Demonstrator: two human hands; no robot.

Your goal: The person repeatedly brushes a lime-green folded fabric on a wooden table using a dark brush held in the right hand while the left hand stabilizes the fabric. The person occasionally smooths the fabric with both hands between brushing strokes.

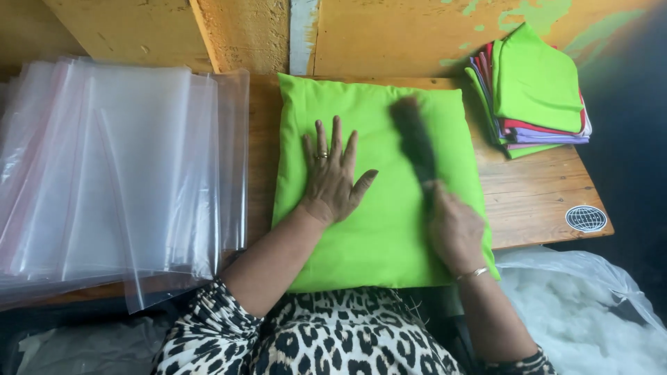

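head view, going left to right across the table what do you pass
stack of clear plastic bags → left hand flat on the green cushion → right hand holding a dark brush → pile of folded cloths

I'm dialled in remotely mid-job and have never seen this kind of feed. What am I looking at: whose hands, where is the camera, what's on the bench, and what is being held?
There is no machine: these are one person's two bare hands, filmed by a camera on their head looking down. On the wooden bench lies a bright green square cushion. The left hand rests flat and open on it. The right hand grips a dark brush, blurred in the picture, over the cushion. To the left lies a stack of clear plastic bags. At the far right corner sits a pile of folded coloured fabric covers, green on top. Lower right, white stuffing in a plastic bag.
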